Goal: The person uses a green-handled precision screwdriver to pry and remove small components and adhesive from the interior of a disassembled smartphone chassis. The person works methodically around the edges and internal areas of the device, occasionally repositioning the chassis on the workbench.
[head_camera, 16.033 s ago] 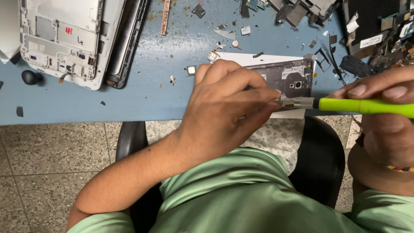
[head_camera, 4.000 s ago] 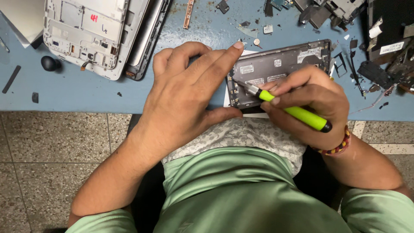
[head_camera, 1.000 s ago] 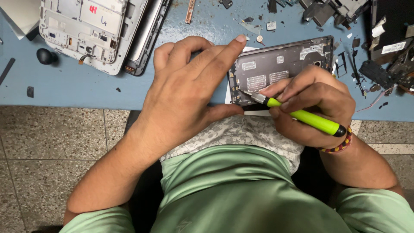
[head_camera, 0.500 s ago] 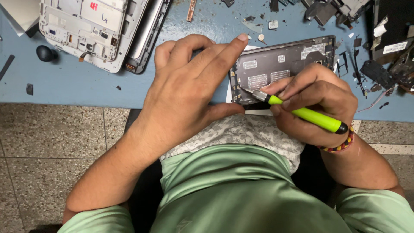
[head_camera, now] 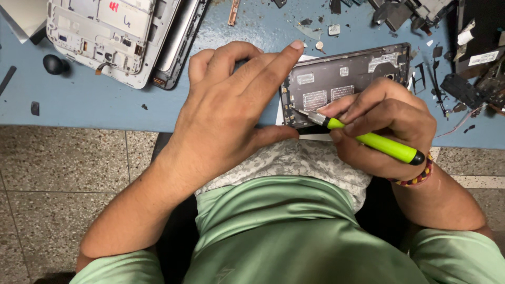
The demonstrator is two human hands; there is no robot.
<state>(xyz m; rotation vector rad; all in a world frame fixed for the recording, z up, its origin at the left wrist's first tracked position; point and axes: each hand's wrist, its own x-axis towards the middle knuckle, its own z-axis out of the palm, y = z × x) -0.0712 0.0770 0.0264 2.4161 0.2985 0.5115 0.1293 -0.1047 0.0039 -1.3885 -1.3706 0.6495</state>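
- showing a dark grey opened device shell (head_camera: 347, 84) lying flat at the near edge of the blue worktop (head_camera: 105, 105), inner side up, on a white sheet that peeks out beneath its near edge.
- a green-handled precision screwdriver (head_camera: 368, 139) slants down to the left; its metal tip meets the shell at the near-left corner, just inside the frame edge.
- the right hand (head_camera: 384, 126) has its fingers closed in a pen-like grip on the screwdriver, resting over the near-right part of the shell; a beaded bracelet sits at the wrist.
- the left hand (head_camera: 231, 110) lies flat with fingers spread; the index finger runs along the shell's left edge to its far-left corner and the thumb lies along the near edge. it grips nothing and only presses and steadies.
- risk, as a judgement: the tip could slip off the small fastener and scratch the inner parts or jab the left thumb close beside it, since the shell lies at the worktop's very edge and could shift under pressure.
- further out: a white device frame (head_camera: 105, 37) lies at far left, apart from the shell, with a small black knob (head_camera: 55, 64) beside it; loose scraps and dark parts (head_camera: 463, 84) crowd the far right.
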